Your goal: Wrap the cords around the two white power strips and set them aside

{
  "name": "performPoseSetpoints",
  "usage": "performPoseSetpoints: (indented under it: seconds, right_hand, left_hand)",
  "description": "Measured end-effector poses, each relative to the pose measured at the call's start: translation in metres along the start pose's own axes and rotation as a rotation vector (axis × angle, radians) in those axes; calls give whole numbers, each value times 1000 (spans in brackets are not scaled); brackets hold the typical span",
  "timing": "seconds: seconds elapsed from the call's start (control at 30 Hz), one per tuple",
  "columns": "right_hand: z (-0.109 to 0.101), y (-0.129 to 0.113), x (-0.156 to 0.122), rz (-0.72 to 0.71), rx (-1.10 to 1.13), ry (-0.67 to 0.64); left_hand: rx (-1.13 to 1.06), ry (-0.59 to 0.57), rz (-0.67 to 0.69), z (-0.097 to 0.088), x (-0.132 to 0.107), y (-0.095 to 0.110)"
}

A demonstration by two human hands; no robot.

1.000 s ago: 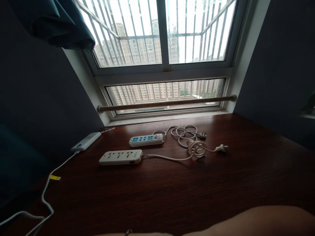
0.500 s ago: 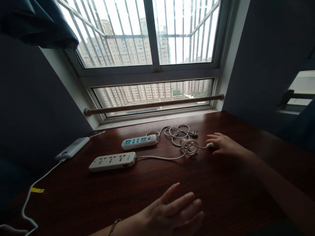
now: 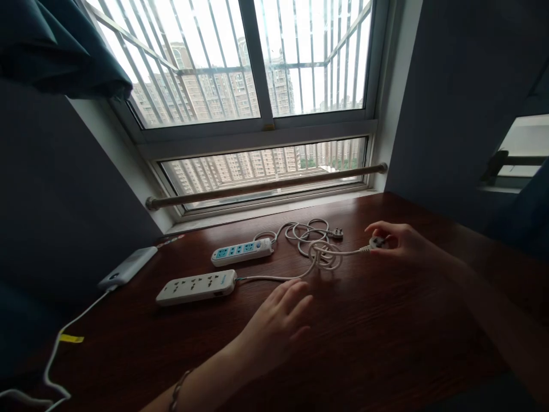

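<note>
Between thumb and fingers, my right hand grips a white plug, its prongs side facing me. From the plug a white cord runs left through a loose coil to a white power strip. My left hand hovers over the table just below that cord, fingers apart and holding nothing. Behind lies a second power strip with blue sockets. Its grey cord is looped beside and partly behind the white coil, ending in a plug on the table.
A white power bank lies at the table's left, with a white cable bearing a yellow tag. The dark red wooden table meets a window with a rail at the back. A curtain hangs upper left.
My right hand has closed on the white plug and turned it up off the table. My left hand has moved forward and left, toward the white cord.
</note>
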State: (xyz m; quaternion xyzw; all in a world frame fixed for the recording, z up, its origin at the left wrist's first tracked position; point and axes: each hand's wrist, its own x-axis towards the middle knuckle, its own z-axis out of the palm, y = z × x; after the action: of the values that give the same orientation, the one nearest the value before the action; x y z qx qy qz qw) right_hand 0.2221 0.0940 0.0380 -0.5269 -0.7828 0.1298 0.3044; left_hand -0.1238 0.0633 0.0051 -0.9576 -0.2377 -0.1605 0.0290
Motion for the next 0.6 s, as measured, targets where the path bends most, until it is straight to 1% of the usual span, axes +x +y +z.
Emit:
performPoseSetpoints:
  seconds: [0.07, 0.13, 0.2, 0.23, 0.27, 0.33, 0.4, 0.43, 0.5, 0.57, 0.6]
  right_hand:
    - [-13, -37, 6, 4, -40, 74]
    - [-15, -74, 16, -54, -97, 97]
    - [-5, -108, 30, -129, -144, 127]
    - [2, -122, 36, -156, -169, 149]
    - [10, -134, 43, -174, -189, 174]
    - [25, -152, 53, -187, -194, 220]
    - [35, -163, 59, -189, -150, 251]
    - [39, -166, 61, -201, -102, 237]
    - [41, -164, 63, -247, 56, 150]
    - [40, -155, 66, -289, 264, 53]
    - [40, -147, 67, -286, 350, 23]
  left_hand:
    - [-127, 36, -88, -6, 7, -9]
    - [-217, 128, -153, -15, 18, -17]
    - [-306, 237, -243, -27, 35, -22]
    - [-377, 301, -285, -33, 44, -23]
    - [-471, 341, -316, -38, 53, -23]
    - [-706, 314, -366, -43, 67, -21]
    - [-937, 327, -384, -44, 74, -17]
    - [-1025, 362, -386, -44, 75, -15]
    - [-1139, 464, -386, -43, 74, -11]
    - [-1191, 558, -394, -44, 70, -11]
    - [-1207, 601, -402, -45, 68, -12]
